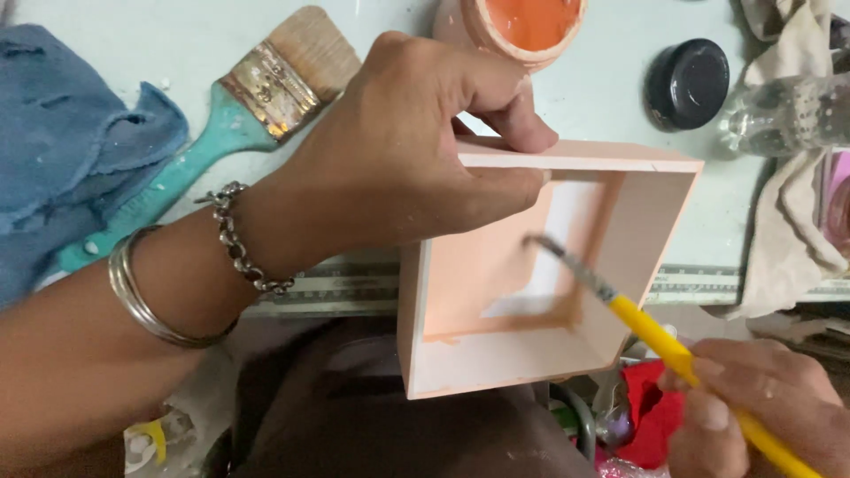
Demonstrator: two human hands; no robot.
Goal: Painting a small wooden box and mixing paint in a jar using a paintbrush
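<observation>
A right hand (753, 398), nearest the camera and below-right of a square peach-painted wooden box (540, 265), pinches a yellow-handled fine brush (655, 332). The brush's long axis runs up-left from that hand, its blurred tip inside the box's open hollow, near the back panel. The left hand (416, 159) clamps the box's upper-left rim, tilting it off the tabletop (602, 97). Beyond the box lie a wide teal-handled brush (221, 124), an open pot of orange paint (527, 22) and a black lid (689, 81).

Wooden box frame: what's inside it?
Inside the wooden box frame: peach-painted inner walls, an unpainted white patch, and the tip of the yellow paintbrush held by the right hand. The left hand covers the upper-left corner.
</observation>
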